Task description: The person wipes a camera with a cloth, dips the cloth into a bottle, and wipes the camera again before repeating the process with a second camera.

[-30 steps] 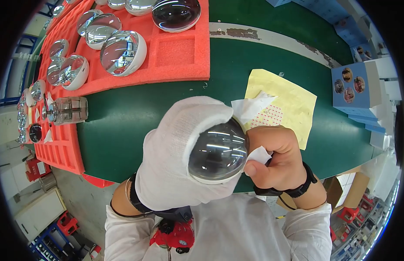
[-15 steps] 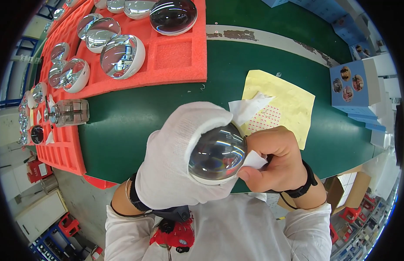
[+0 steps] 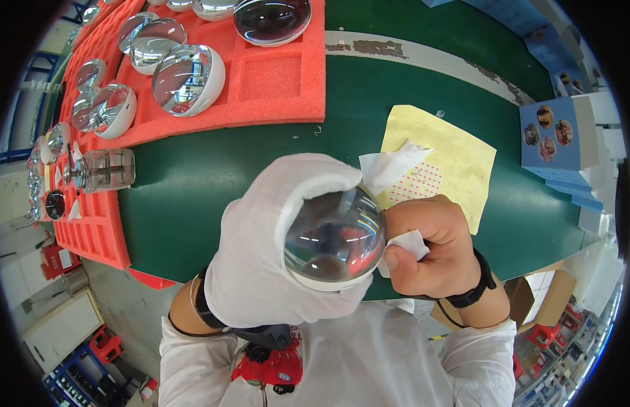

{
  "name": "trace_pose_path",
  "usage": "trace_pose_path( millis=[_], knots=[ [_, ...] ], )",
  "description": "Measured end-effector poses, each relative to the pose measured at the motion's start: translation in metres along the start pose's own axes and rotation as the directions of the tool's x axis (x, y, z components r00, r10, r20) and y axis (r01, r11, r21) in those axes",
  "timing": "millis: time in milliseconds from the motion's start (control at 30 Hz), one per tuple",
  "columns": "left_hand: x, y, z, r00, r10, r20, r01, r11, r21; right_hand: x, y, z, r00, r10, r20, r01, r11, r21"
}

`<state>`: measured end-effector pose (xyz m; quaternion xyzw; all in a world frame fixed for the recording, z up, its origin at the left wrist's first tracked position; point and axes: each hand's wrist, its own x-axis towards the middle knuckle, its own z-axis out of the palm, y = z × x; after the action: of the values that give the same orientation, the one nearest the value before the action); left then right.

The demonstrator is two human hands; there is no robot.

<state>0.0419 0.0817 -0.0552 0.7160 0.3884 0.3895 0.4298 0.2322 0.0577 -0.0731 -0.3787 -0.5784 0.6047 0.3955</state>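
The fingers of your gloved left hand (image 3: 267, 244) curl around a shiny clear dome (image 3: 335, 234), gripping it. Your bare right hand (image 3: 433, 247) pinches a small white wipe (image 3: 411, 243) at the dome's right side. Just past your right fingers, a crumpled white paper (image 3: 394, 165) lies on a yellow sheet (image 3: 461, 163) on the green tabletop (image 3: 186, 203). Left of your left fingers is a glass jar (image 3: 110, 169). Farther out that way, more clear domes (image 3: 182, 80) sit in a red foam tray (image 3: 260, 117).
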Motion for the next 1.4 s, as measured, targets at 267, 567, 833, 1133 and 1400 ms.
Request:
trace_pose_path(
  millis=[267,567,833,1133,1400],
  knots=[
    [-0.004,-0.005,-0.004,0.999,-0.036,0.028,0.038,0.997,-0.064,-0.002,0.001,0.003,1.000,0.001,0.003,-0.001,0.998,-0.059],
    [-0.002,-0.006,0.000,1.000,0.000,-0.017,0.001,1.000,0.026,0.001,0.001,0.004,0.999,0.039,-0.009,-0.039,0.999,-0.018],
    [0.007,0.003,-0.001,1.000,0.021,-0.009,-0.021,0.999,-0.026,-0.002,-0.008,-0.004,1.000,0.022,-0.010,-0.022,1.000,0.007],
    [0.011,0.034,-0.026,0.981,-0.096,0.169,0.160,0.896,-0.414,-0.012,-0.055,0.007,0.992,-0.110,-0.054,0.120,0.964,0.237],
    [-0.006,0.046,-0.043,0.974,-0.090,0.208,0.191,0.818,-0.542,0.001,-0.055,0.039,0.824,-0.317,-0.470,0.479,0.832,0.280]
  ],
)
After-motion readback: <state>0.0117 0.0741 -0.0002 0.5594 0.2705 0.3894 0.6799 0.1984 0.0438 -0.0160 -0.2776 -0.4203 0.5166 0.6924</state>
